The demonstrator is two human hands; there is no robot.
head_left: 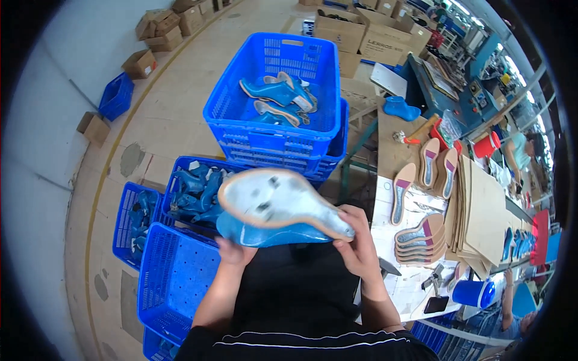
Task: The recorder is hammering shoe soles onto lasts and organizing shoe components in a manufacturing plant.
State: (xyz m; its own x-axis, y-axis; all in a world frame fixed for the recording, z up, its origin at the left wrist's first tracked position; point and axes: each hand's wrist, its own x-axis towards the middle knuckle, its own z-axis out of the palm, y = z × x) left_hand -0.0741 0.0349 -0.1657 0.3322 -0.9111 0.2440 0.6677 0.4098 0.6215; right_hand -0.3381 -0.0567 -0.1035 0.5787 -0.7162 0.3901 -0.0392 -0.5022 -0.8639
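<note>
A glossy blue shoe last (271, 234) is held up in front of me, tilted so that its sole side faces up. An insole (265, 195) with a whitish, dark-smudged face and a tan edge lies along its bottom. My right hand (356, 237) is closed round the narrow heel end, thumb below and fingers above. Under the broad toe end, my left hand (236, 251) supports the last; most of its fingers are hidden behind it.
Ahead stands a stacked blue crate (274, 129) with several lasts inside. Another crate (180, 161) of lasts sits at left, near a bare-bottomed crate (180, 277). On the right, a workbench (385, 198) carries insoles (420, 240), a hammer (433, 277) and cardboard sheets (484, 210).
</note>
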